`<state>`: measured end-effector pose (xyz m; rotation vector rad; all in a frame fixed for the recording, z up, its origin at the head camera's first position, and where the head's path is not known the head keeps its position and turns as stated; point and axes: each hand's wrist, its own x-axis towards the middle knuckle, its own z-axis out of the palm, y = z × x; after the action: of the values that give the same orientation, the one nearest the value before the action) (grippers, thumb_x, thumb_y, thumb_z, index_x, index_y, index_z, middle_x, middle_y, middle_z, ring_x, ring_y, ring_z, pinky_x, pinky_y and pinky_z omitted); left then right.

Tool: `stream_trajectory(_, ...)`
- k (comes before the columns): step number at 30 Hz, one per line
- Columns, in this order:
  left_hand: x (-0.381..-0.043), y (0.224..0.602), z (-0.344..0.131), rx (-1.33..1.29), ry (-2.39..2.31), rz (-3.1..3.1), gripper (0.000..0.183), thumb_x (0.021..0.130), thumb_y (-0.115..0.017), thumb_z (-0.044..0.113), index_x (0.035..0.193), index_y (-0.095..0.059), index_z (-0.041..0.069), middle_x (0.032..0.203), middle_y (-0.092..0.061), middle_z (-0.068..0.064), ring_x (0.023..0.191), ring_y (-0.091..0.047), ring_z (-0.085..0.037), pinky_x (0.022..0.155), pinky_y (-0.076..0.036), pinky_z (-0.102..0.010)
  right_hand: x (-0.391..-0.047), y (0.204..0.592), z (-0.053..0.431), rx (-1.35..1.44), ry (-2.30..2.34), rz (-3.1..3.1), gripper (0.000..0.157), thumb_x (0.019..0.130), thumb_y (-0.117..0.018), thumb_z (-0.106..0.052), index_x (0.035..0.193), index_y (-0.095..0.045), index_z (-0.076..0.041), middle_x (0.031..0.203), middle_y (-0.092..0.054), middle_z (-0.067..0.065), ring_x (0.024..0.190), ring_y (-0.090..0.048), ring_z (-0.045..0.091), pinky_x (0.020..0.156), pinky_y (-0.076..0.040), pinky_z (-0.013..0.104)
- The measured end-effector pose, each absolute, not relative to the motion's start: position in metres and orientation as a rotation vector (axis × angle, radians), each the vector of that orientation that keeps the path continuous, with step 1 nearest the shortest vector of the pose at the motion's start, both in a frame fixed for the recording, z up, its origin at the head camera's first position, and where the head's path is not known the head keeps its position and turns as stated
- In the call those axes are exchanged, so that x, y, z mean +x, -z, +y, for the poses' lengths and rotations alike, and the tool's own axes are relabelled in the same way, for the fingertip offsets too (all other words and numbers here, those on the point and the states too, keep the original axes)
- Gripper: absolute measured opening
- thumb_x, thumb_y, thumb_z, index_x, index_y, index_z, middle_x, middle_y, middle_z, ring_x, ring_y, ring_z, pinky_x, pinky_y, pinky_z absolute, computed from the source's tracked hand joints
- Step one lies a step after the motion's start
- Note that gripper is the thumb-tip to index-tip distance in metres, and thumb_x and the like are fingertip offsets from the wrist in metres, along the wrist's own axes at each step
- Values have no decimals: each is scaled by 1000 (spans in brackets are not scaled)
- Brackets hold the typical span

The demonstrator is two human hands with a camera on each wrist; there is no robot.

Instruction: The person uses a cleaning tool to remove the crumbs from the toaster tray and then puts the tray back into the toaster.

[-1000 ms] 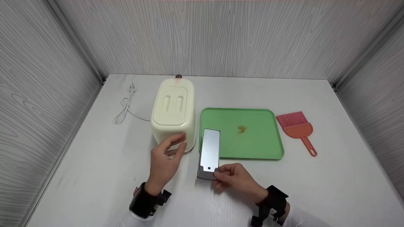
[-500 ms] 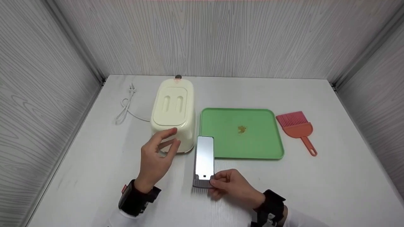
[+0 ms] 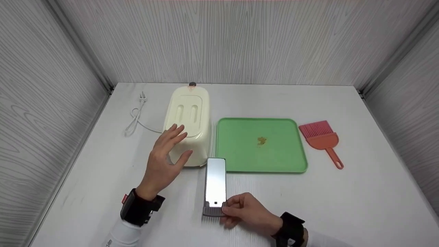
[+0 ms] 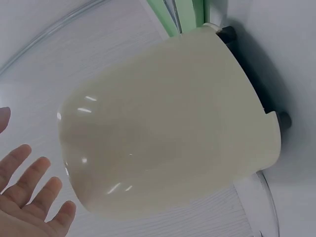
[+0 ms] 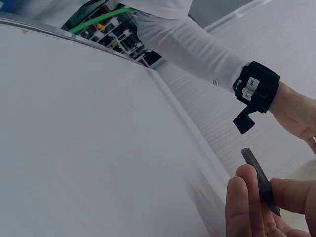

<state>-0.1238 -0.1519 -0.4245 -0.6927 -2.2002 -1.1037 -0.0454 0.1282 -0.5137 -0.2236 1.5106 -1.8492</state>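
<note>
The cream toaster [image 3: 188, 128] stands left of centre on the table with its lid on; its glossy end fills much of the left wrist view. Beside its near end my left hand [image 3: 158, 168] hovers with fingers spread, holding nothing. In the left wrist view those fingertips are apart from the toaster's surface. My right hand [image 3: 247, 212] pinches the grey end of a long, shiny metal crumb tray [image 3: 216, 180] between thumb and fingers. The crumb tray's far end reaches the toaster's near right corner and the green tray's near left corner.
A green tray [image 3: 240, 144] with a small pile of brown crumbs [image 3: 261, 141] lies right of the toaster. Farther right is a red-orange brush nested in a dustpan [image 3: 322, 140]. A white cord with plug [image 3: 137, 115] trails left of the toaster.
My right hand has drawn the crumb tray toward me and to the left, off most of the green tray. My left hand has moved left and its fingers have spread.
</note>
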Motion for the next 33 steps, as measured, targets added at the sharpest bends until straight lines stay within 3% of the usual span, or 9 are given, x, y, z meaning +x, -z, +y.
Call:
stream_trajectory(4, -130, 427, -157, -697, 1052, -2267, 53, 86, -84, 8, 133, -65, -3, 150, -55, -18, 146, -42, -39, 126, -27, -57, -42, 513, 126, -202, 1837, 1501, 22, 98, -71, -11, 107, -68, 9, 93, -76, 26, 74, -76, 16, 71, -66, 29)
stream_trajectory(12, -138, 431, -162, -686, 1025, -2322, 56, 85, -86, 10, 136, -64, -3, 154, -50, -20, 149, -38, -41, 126, -23, -61, -37, 516, 124, -229, 1833, 1467, 20, 97, -72, -11, 104, -69, 7, 92, -77, 22, 76, -77, 17, 71, -66, 29)
stream_trajectory(33, -141, 438, -158, -603, 1072, -2293, 49, 86, -85, 9, 131, -68, -1, 146, -59, -18, 143, -47, -37, 128, -23, -56, -32, 518, 112, -255, 1791, 1424, 14, 95, -74, -7, 98, -70, 6, 89, -76, 25, 73, -77, 16, 68, -65, 26)
